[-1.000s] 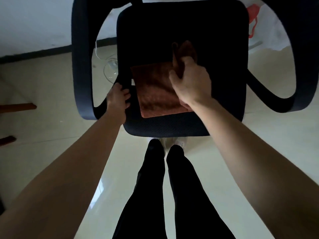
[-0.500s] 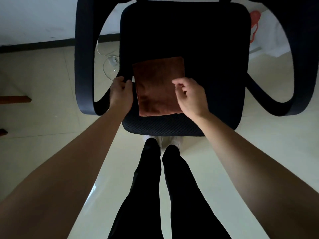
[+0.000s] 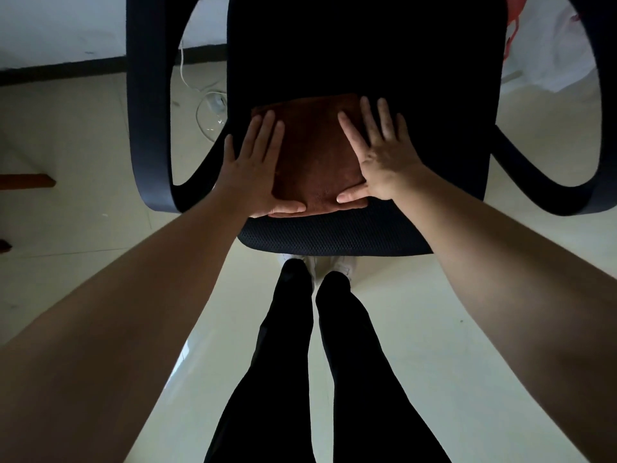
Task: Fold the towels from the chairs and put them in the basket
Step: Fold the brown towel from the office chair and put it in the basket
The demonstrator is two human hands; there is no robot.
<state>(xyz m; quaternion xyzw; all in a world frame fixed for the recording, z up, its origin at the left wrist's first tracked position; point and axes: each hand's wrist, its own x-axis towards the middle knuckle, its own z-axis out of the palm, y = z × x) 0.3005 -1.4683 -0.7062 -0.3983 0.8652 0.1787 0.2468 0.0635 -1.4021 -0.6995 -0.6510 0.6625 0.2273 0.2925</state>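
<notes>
The brown towel [image 3: 317, 155] lies folded into a small rectangle on the seat of the black chair [image 3: 334, 235], bracketed by both hands: the left hand [image 3: 253, 172] rests flat on its left edge and the right hand [image 3: 380, 158] on its right edge, fingers [image 3: 367, 118] spread and straight, holding nothing. To finish the fold well, I would press evenly outward from between the fingers to flatten the layers, then slide the thumbs under the near edge so it lifts without unfolding; no basket is in view.
</notes>
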